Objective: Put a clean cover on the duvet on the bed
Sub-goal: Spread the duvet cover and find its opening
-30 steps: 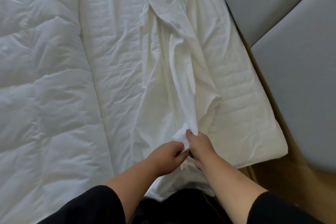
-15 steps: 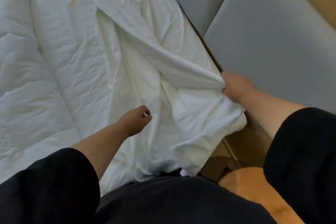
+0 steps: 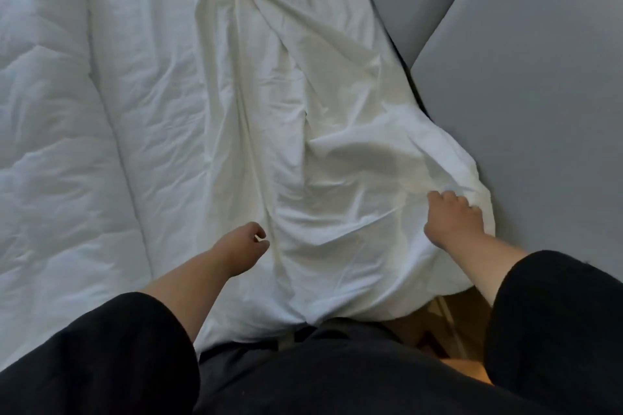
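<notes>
I see the right hand [image 3: 451, 219] pinching the cover [image 3: 337, 152] at lower right, probably to spread it, while the left hand [image 3: 241, 248] hovers loosely curled, empty.

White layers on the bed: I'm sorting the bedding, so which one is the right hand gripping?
The thin, smooth cover, bunched under the right hand by the bed's right edge; the puffy duvet lies far left.
</notes>
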`<state>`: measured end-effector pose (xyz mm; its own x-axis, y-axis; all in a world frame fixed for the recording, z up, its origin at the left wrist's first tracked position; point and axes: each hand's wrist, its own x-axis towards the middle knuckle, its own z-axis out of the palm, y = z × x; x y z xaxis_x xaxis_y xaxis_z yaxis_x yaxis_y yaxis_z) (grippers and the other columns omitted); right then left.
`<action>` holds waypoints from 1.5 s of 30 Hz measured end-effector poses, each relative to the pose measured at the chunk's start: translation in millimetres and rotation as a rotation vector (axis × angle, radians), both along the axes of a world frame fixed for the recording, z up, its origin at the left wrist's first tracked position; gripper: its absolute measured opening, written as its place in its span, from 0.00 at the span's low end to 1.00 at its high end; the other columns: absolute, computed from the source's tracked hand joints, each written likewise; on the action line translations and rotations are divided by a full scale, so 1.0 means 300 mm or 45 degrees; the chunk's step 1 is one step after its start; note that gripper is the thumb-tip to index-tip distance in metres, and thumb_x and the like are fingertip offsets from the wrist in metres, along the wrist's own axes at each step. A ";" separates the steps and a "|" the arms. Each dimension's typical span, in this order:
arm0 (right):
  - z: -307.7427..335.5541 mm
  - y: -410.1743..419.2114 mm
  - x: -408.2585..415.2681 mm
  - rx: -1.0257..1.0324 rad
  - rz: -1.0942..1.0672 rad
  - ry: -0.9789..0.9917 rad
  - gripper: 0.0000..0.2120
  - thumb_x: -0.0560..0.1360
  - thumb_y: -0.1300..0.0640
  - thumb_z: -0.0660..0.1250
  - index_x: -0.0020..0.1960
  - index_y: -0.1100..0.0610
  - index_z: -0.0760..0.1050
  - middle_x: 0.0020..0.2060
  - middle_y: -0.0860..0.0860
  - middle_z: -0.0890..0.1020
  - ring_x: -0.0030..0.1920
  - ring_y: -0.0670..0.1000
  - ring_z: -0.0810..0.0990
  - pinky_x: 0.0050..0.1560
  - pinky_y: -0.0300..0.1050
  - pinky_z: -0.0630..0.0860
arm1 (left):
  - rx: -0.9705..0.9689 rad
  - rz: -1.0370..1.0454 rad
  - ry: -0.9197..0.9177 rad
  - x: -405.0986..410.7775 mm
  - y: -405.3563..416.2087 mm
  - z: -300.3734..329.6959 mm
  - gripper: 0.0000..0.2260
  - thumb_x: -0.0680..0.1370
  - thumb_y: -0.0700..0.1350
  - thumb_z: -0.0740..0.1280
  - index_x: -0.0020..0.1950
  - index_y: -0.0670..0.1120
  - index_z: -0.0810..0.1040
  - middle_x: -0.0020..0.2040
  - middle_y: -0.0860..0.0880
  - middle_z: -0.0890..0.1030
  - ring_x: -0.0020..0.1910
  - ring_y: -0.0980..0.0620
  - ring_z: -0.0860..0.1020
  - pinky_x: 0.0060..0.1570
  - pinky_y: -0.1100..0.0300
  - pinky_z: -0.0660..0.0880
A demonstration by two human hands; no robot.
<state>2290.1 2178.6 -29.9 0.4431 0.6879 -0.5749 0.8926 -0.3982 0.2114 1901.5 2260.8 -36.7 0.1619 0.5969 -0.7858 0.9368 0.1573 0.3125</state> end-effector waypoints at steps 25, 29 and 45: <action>-0.602 0.066 -0.941 0.079 -0.197 0.282 0.17 0.80 0.62 0.56 0.68 0.62 0.67 0.64 0.60 0.71 0.59 0.63 0.73 0.52 0.53 0.72 | -0.110 1.010 -0.216 -0.515 -0.071 -0.504 0.06 0.75 0.50 0.66 0.48 0.52 0.80 0.47 0.49 0.83 0.48 0.45 0.81 0.50 0.50 0.80; -0.443 0.087 -0.823 0.267 -0.457 0.433 0.09 0.82 0.63 0.53 0.59 0.62 0.70 0.47 0.56 0.75 0.47 0.60 0.73 0.43 0.47 0.64 | -0.026 1.110 -0.354 -0.503 -0.098 -0.365 0.07 0.77 0.40 0.63 0.51 0.50 0.78 0.44 0.52 0.79 0.42 0.51 0.77 0.38 0.59 0.74; 0.485 0.188 0.022 0.739 -0.550 -0.003 0.22 0.77 0.63 0.64 0.70 0.61 0.67 0.67 0.65 0.70 0.65 0.68 0.72 0.64 0.63 0.71 | 0.556 0.878 -0.357 -0.215 -0.100 0.439 0.08 0.74 0.45 0.67 0.46 0.41 0.74 0.41 0.41 0.78 0.41 0.40 0.77 0.41 0.50 0.74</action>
